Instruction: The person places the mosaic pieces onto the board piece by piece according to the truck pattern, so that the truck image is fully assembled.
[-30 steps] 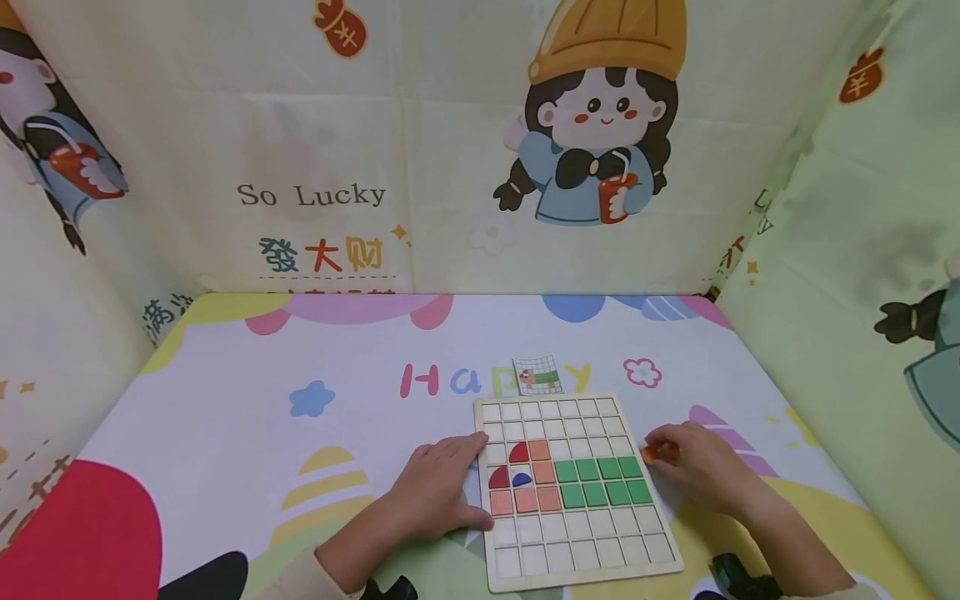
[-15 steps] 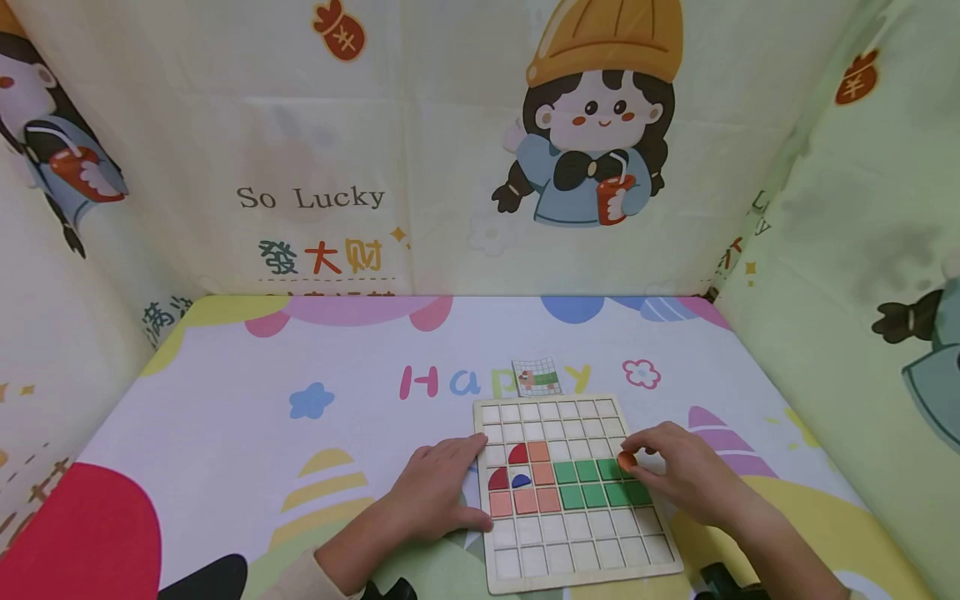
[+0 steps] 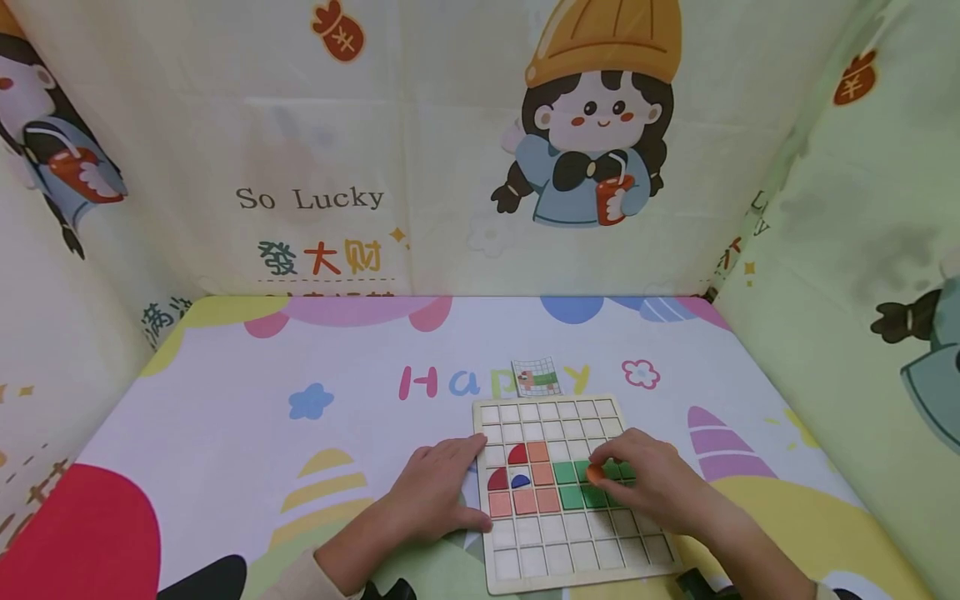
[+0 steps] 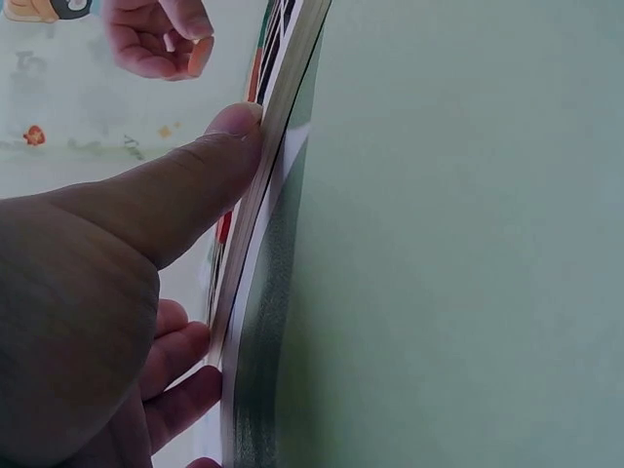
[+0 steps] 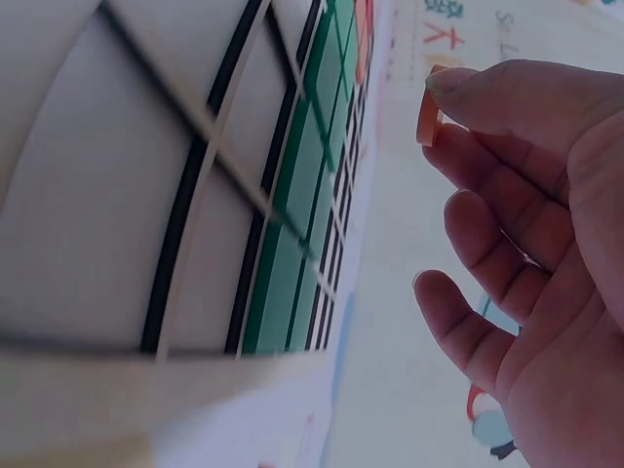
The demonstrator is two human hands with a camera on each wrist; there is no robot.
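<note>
A wooden grid board [image 3: 551, 557] lies on the table. Red, salmon and green tiles fill part of its middle rows, along with a blue half-round piece [image 3: 521, 481]. Along the board's left side, my left hand [image 3: 431, 492] rests with thumb and fingers spread, tips against the edge. In the left wrist view its thumb [image 4: 200, 180] touches the board's rim. My right hand [image 3: 660, 483] pinches a small orange tile [image 3: 596, 475] between thumb and fingertips, over the green tiles [image 3: 572, 497]. The right wrist view shows the orange tile [image 5: 429, 107] held on edge, off the board's surface.
Just beyond the board's far edge lies a small card [image 3: 537, 377] with a gridded picture of a similar pattern. The printed tablecloth [image 3: 225, 400] meets cloth walls at the back and both sides.
From beside the board's right edge, my right hand has moved left over the green tiles, carrying the orange tile. My left hand has stayed at the board's left edge.
</note>
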